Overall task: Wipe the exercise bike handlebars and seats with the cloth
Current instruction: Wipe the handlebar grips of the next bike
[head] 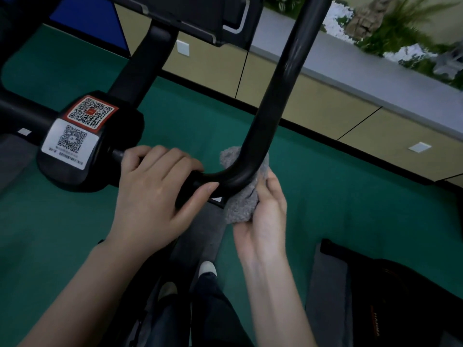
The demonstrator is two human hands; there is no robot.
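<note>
My left hand (155,194) curls its fingers tight round the black handlebar (275,83). My right hand (260,221) holds the grey cloth (240,206) against the bend, just past my left thumb. I am wiping 1 bar. Next I should slide the cloth up it.
</note>
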